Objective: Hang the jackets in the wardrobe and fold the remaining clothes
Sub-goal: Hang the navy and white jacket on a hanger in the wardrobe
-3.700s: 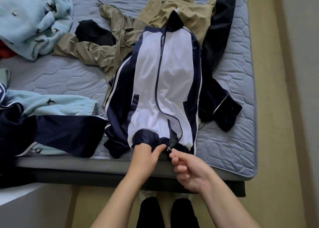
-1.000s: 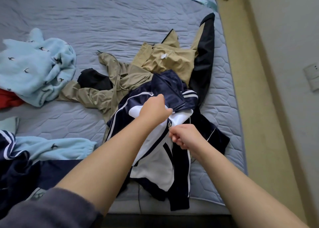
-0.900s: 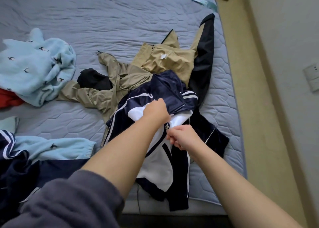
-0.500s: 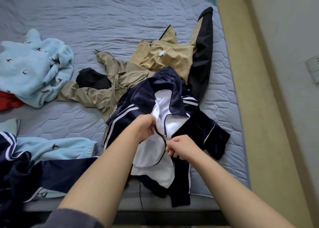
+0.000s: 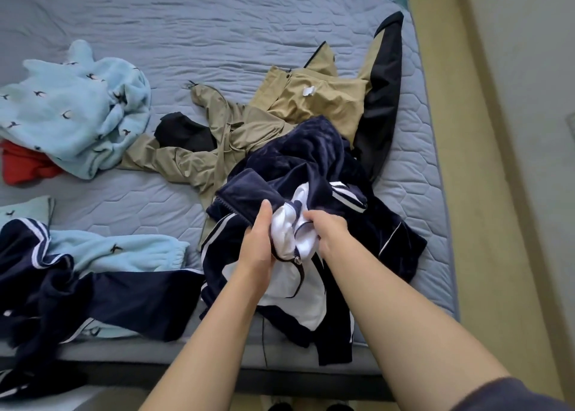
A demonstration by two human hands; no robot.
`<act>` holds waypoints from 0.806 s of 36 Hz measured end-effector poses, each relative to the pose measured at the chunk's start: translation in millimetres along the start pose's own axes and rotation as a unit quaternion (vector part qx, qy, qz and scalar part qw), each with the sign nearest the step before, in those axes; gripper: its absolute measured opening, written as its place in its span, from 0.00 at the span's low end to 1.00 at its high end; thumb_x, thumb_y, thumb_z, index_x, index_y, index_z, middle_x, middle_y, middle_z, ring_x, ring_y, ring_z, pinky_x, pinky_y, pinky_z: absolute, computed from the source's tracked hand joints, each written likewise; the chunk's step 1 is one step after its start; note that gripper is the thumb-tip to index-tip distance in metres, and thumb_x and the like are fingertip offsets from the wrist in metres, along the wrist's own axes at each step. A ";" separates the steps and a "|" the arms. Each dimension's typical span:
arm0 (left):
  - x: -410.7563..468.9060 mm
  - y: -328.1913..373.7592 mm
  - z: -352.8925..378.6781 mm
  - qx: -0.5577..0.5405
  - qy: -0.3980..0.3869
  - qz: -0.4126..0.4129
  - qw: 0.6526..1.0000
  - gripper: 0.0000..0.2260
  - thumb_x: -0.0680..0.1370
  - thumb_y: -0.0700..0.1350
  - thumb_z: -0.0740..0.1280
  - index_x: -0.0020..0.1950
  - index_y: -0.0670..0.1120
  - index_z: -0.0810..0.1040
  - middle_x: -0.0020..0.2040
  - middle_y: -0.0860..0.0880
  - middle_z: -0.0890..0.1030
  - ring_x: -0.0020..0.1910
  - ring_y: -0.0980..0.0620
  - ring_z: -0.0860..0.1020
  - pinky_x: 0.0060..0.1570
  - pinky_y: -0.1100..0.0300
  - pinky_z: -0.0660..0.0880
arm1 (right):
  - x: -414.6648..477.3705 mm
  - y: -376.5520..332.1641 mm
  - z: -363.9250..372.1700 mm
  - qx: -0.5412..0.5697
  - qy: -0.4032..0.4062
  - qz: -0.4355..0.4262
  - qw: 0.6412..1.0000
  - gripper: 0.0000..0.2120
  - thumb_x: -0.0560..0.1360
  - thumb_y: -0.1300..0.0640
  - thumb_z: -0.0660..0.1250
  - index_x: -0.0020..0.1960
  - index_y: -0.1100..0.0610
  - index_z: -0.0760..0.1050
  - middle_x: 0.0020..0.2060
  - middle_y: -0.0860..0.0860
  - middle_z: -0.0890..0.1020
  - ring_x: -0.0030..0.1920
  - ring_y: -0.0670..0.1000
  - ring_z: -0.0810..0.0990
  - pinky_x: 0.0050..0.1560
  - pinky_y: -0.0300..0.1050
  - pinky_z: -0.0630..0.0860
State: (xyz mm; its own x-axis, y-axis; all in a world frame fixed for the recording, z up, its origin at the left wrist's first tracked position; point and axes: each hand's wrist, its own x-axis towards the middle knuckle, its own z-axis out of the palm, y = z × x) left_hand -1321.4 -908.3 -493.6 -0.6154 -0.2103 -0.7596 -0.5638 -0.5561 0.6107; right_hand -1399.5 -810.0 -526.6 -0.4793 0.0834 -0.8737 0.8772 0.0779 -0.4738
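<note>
A navy and white zip jacket (image 5: 314,174) lies bunched at the near right of the grey mattress (image 5: 217,37). My left hand (image 5: 256,242) grips its navy collar edge, thumb up along the fabric. My right hand (image 5: 326,233) holds the gathered white front panel just right of it, fingers curled into the cloth. The zip pull (image 5: 297,258) hangs between my wrists. The jacket's lower part drapes over the mattress's front edge. A tan and black jacket (image 5: 311,99) lies spread behind it, partly covered by the navy one.
A light blue fleece garment (image 5: 77,105) sits at the left over something red (image 5: 18,168). Another navy garment (image 5: 93,298) and a light blue piece (image 5: 118,248) lie at the near left. A small black item (image 5: 183,132) rests on the tan sleeve. Beige floor runs along the right.
My hands have moved closer together and bunched the jacket's top up toward me. The collar has flipped open and the white front has crumpled between my hands.
</note>
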 end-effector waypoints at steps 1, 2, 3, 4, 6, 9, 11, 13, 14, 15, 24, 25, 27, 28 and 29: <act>-3.8 -1.2 -3.0 -0.002 0.015 0.016 1.000 0.33 0.72 0.67 0.62 0.64 0.42 0.76 0.57 0.43 0.82 0.57 0.46 0.80 0.64 0.50 0.71 | -2.3 4.0 -0.9 -0.006 0.033 -0.044 0.998 0.17 0.69 0.60 0.71 0.57 0.61 0.76 0.50 0.56 0.82 0.50 0.56 0.82 0.57 0.51 0.78; -7.8 -1.8 -6.0 0.000 0.048 0.032 0.998 0.30 0.76 0.65 0.59 0.63 0.42 0.77 0.56 0.44 0.82 0.57 0.47 0.80 0.64 0.51 0.72 | -5.8 6.1 -2.3 -0.025 0.063 -0.095 0.993 0.12 0.70 0.58 0.70 0.53 0.58 0.78 0.46 0.53 0.83 0.48 0.55 0.82 0.55 0.50 0.78; -11.4 -2.0 -10.6 0.009 0.090 0.043 0.995 0.28 0.78 0.63 0.57 0.63 0.42 0.77 0.57 0.45 0.82 0.58 0.47 0.79 0.64 0.50 0.71 | -11.9 6.0 -4.6 -0.049 0.083 -0.148 0.984 0.06 0.70 0.56 0.69 0.47 0.55 0.78 0.42 0.50 0.82 0.46 0.54 0.81 0.51 0.48 0.78; -15.8 -1.2 -15.4 0.029 0.133 0.049 0.989 0.27 0.79 0.63 0.56 0.64 0.43 0.76 0.59 0.45 0.80 0.60 0.47 0.78 0.65 0.49 0.71 | -20.4 4.9 -7.1 -0.061 0.098 -0.196 0.974 0.03 0.71 0.54 0.69 0.42 0.52 0.76 0.38 0.47 0.81 0.43 0.52 0.80 0.46 0.45 0.77; -30.2 2.8 -26.0 0.089 0.222 0.061 0.969 0.27 0.79 0.63 0.54 0.66 0.44 0.75 0.62 0.46 0.78 0.62 0.46 0.76 0.66 0.48 0.70 | -38.8 2.7 -14.4 -0.043 0.095 -0.254 0.962 0.05 0.73 0.53 0.69 0.41 0.52 0.75 0.38 0.47 0.81 0.43 0.51 0.80 0.44 0.45 0.76; -65.0 19.8 -35.1 0.050 0.284 0.066 0.955 0.23 0.80 0.57 0.57 0.63 0.40 0.74 0.60 0.45 0.78 0.59 0.45 0.76 0.64 0.47 0.71 | -79.4 -7.0 -22.2 0.071 -0.001 -0.229 0.971 0.05 0.77 0.55 0.67 0.51 0.56 0.76 0.48 0.53 0.83 0.49 0.53 0.82 0.51 0.50 0.79; -93.2 35.2 -37.0 -0.064 0.254 0.072 0.962 0.17 0.81 0.48 0.61 0.62 0.37 0.74 0.59 0.41 0.79 0.55 0.44 0.78 0.60 0.47 0.74 | -113.3 -16.2 -27.0 0.191 -0.075 -0.192 0.960 0.06 0.79 0.58 0.65 0.53 0.59 0.74 0.49 0.56 0.82 0.47 0.52 0.83 0.46 0.47 0.80; -126.2 54.6 -36.4 -0.219 0.194 0.085 0.953 0.13 0.82 0.42 0.60 0.62 0.35 0.74 0.57 0.40 0.79 0.50 0.45 0.79 0.50 0.51 0.79 | -151.7 -26.6 -32.3 0.281 -0.128 -0.164 0.937 0.07 0.80 0.60 0.61 0.56 0.62 0.72 0.49 0.58 0.81 0.45 0.52 0.83 0.42 0.45 0.80; -143.6 64.4 -37.1 -0.279 0.167 0.093 0.941 0.12 0.82 0.41 0.59 0.61 0.35 0.74 0.55 0.39 0.79 0.48 0.46 0.80 0.45 0.53 0.81 | -172.1 -31.8 -34.8 0.307 -0.153 -0.154 0.926 0.09 0.81 0.59 0.59 0.58 0.63 0.71 0.49 0.58 0.80 0.46 0.52 0.82 0.42 0.44 0.80; -163.1 74.6 -38.2 -0.319 0.144 0.100 0.931 0.11 0.82 0.41 0.58 0.58 0.36 0.75 0.52 0.40 0.80 0.47 0.46 0.80 0.41 0.56 0.81 | -193.1 -36.6 -37.9 0.319 -0.176 -0.148 0.919 0.11 0.82 0.58 0.57 0.59 0.64 0.71 0.50 0.58 0.80 0.46 0.52 0.82 0.43 0.45 0.79; -335.5 100.8 -32.1 -0.434 0.087 0.196 0.875 0.18 0.82 0.52 0.56 0.47 0.41 0.79 0.39 0.42 0.84 0.37 0.46 0.84 0.50 0.49 0.75 | -353.3 -52.7 -50.2 0.269 -0.366 -0.100 0.885 0.16 0.83 0.53 0.53 0.49 0.61 0.75 0.44 0.56 0.81 0.47 0.52 0.80 0.51 0.46 0.76; -353.5 97.4 -30.8 -0.448 0.095 0.213 0.863 0.18 0.82 0.52 0.56 0.47 0.41 0.79 0.38 0.42 0.84 0.37 0.46 0.83 0.51 0.50 0.75 | -367.6 -51.2 -50.4 0.255 -0.387 -0.092 0.882 0.16 0.83 0.53 0.53 0.49 0.61 0.75 0.45 0.56 0.80 0.48 0.53 0.79 0.54 0.47 0.74; -390.4 87.8 -29.9 -0.483 0.107 0.248 0.833 0.17 0.81 0.51 0.57 0.46 0.41 0.79 0.39 0.42 0.83 0.41 0.46 0.82 0.55 0.50 0.74 | -394.5 -44.9 -50.1 0.223 -0.429 -0.066 0.873 0.16 0.83 0.52 0.53 0.53 0.62 0.74 0.49 0.57 0.78 0.53 0.54 0.77 0.63 0.49 0.70; -408.2 81.0 -31.0 -0.501 0.112 0.266 0.816 0.17 0.81 0.51 0.57 0.47 0.41 0.80 0.41 0.42 0.83 0.42 0.46 0.81 0.56 0.51 0.73 | -407.8 -40.5 -49.5 0.207 -0.450 -0.052 0.867 0.16 0.82 0.53 0.53 0.54 0.62 0.74 0.49 0.57 0.78 0.55 0.55 0.75 0.67 0.51 0.67; -424.5 73.3 -32.3 -0.517 0.118 0.284 0.799 0.16 0.81 0.50 0.57 0.49 0.41 0.79 0.42 0.43 0.83 0.43 0.47 0.81 0.57 0.51 0.73 | -420.5 -35.8 -49.1 0.192 -0.469 -0.042 0.861 0.15 0.82 0.53 0.53 0.52 0.62 0.74 0.48 0.57 0.78 0.55 0.55 0.75 0.69 0.52 0.65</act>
State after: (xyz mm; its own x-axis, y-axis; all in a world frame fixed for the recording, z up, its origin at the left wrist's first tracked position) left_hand -1083.7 -885.8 -133.6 -0.4195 -0.7432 -0.5213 0.6015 -0.6577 0.4535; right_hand -1230.8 -799.1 -136.8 -0.4650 -0.7596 -0.4547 0.8720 -0.3044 -0.3833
